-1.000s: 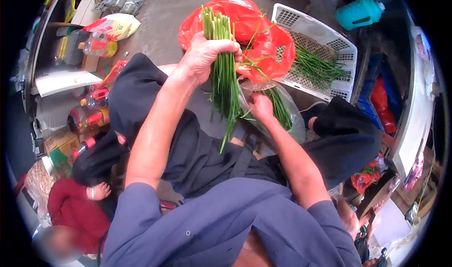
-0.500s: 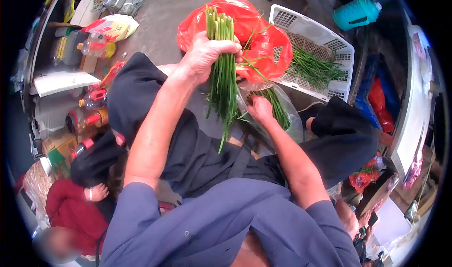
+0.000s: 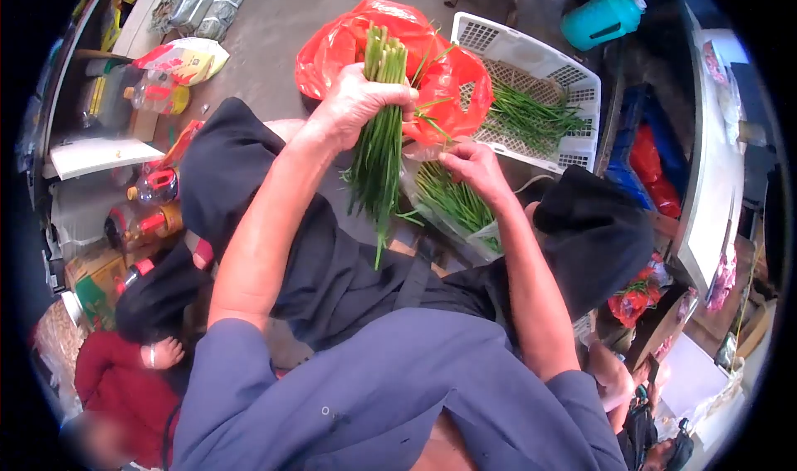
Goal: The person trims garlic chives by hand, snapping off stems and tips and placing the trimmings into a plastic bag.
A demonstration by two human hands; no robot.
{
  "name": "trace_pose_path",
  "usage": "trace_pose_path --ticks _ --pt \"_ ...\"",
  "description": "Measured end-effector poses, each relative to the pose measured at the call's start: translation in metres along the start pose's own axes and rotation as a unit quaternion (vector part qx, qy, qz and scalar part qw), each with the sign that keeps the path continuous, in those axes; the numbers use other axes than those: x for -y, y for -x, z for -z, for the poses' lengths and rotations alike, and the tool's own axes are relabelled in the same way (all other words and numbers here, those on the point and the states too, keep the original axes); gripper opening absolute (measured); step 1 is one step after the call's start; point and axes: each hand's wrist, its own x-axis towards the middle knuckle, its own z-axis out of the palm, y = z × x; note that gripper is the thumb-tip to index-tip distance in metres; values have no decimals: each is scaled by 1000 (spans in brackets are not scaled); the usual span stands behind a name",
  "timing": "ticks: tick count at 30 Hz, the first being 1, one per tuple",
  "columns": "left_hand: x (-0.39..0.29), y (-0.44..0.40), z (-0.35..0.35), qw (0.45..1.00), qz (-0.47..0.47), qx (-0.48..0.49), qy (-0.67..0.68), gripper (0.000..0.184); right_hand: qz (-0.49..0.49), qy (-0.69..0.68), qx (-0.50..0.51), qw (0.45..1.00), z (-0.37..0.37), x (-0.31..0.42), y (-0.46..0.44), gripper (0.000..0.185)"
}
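My left hand (image 3: 365,106) is wrapped round a thick bunch of chives (image 3: 378,160), held upright with the pale cut ends on top and the green leaves hanging down. My right hand (image 3: 473,168) is closed in a pinch over the top of a clear plastic bag (image 3: 481,240). What its fingertips hold is hidden. More chives (image 3: 452,195) lie in this clear bag, below the hand. Just beyond both hands is an open red plastic bag (image 3: 349,35), with loose green blades sticking out over its edge.
A white plastic crate (image 3: 588,97) with chives stands beyond my right hand. Further right is a teal jug (image 3: 603,20), near a blue crate (image 3: 623,131). Bottles (image 3: 158,185) and boxes line the left. A person in a dark red sleeve (image 3: 112,359) sits lower left.
My right hand has risen from inside the clear bag to its upper edge, uncovering more chives. My left hand still grips its bunch. The whole view has shifted slightly.
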Motion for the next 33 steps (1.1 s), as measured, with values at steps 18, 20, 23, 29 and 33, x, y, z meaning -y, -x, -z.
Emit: trace_pose_path --ticks 18,20,23,29,33 --pt "24 8 -36 997 46 65 -25 23 42 -231 -52 971 6 78 18 23" --pt "31 3 -34 997 38 61 -24 23 44 -238 -63 968 0 81 18 22" --pt "30 3 -35 999 25 43 -22 23 46 -248 -71 965 -5 83 17 21" --pt "32 1 -33 999 8 25 -24 23 31 -274 -75 958 -3 72 17 24" --pt "28 1 -31 999 31 11 -15 24 18 -338 -76 938 6 58 20 27"
